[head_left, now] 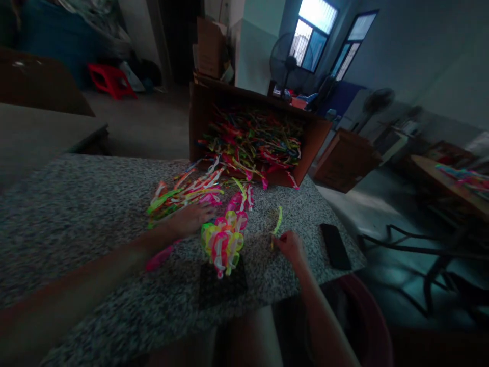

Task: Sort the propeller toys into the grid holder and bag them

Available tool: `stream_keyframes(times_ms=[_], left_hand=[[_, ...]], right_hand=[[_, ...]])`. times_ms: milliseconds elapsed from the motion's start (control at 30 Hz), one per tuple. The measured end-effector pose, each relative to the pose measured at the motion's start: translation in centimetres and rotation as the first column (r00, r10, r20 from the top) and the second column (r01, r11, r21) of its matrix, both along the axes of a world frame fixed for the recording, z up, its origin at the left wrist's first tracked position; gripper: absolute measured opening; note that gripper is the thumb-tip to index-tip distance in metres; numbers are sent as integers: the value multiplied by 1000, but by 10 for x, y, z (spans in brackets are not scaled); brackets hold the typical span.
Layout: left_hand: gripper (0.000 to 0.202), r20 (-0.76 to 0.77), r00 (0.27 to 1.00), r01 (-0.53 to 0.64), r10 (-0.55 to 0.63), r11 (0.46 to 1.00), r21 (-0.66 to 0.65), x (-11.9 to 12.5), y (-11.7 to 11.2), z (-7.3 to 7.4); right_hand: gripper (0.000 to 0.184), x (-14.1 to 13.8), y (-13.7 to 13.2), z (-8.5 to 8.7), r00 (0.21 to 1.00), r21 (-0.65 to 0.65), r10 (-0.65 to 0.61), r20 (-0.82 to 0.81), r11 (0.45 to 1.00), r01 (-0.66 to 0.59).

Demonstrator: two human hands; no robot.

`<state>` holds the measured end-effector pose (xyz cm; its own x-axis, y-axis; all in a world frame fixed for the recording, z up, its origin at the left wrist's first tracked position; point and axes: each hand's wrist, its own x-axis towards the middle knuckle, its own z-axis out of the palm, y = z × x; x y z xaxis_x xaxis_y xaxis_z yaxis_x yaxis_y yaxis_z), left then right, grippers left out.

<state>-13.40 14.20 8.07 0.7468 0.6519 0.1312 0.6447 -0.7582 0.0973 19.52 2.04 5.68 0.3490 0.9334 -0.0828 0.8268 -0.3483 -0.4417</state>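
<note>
My left hand (190,218) lies on the speckled stone table (84,224), its fingers reaching into a spread of neon plastic strips (187,193); the picture is blurred, so its grip is unclear. My right hand (289,246) pinches the lower end of a single yellow-green strip (277,223) against the tabletop. Between my hands stands a bunch of looped neon strips (222,240), pink, yellow and green, over a dark square base (223,284).
A cardboard box (313,137) full of mixed coloured strips lies tipped open at the table's far edge. A black phone (335,246) rests near the right edge. Beyond are a floor fan (286,63), a red stool (110,79) and another table with strips (458,178).
</note>
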Motion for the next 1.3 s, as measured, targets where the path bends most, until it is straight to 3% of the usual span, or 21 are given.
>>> stream_keyframes(times_ms=[100,167,233,300,367,433,500,567,633,667,833,933,1033,1133,1300], left_hand=[[35,-67,998,-2,6,999,53,-27,-2,18],[34,-40,995,-89,93,992,94,-52,-15,36],[35,92,955,-291,283,954,78,-73,-38,51],[40,291,804,-518,519,851,-86,-83,-71,59],[42,444,580,-595,682,728,-341,-78,-113,54],[36,537,403,-528,741,667,-525,-60,-158,37],[30,562,345,-437,752,658,-613,-32,-198,14],[27,612,301,-393,731,680,-619,1,-225,-9],[24,661,321,-360,678,733,-578,29,-235,-26],[23,672,354,-357,650,758,-545,40,-235,-32],[21,567,625,-402,536,844,-355,59,-217,-44],[23,522,704,-394,482,876,-278,55,-214,-47],[24,501,735,-393,458,889,-236,53,-214,-54],[25,523,723,-394,451,891,-224,57,-214,-60],[17,569,691,-301,447,892,-336,44,-213,-58]], right_hand=[[16,0,0,1,997,-71,-40,-70,997,35],[22,-2,1,1,995,-43,-75,-64,996,73],[27,-4,6,3,992,-20,-97,-82,995,95],[23,-6,11,7,987,-25,-86,-133,996,84],[20,-9,10,11,975,-46,-49,-215,998,40],[19,-15,-4,12,955,-53,-24,-295,999,8],[17,-28,-29,9,901,-10,21,-434,1000,-29],[20,-49,-58,3,762,109,125,-635,991,-72],[22,-71,-81,-5,612,245,246,-751,966,-88],[22,-81,-89,-8,588,295,286,-757,952,-83],[17,-106,-95,-10,739,361,329,-587,924,-125],[14,-109,-91,-7,806,321,347,-479,924,-207],[8,-113,-88,-4,890,270,365,-272,917,-294],[5,-117,-83,-3,907,237,406,-116,898,-371],[14,-105,-82,7,810,221,545,-216,835,-503]])
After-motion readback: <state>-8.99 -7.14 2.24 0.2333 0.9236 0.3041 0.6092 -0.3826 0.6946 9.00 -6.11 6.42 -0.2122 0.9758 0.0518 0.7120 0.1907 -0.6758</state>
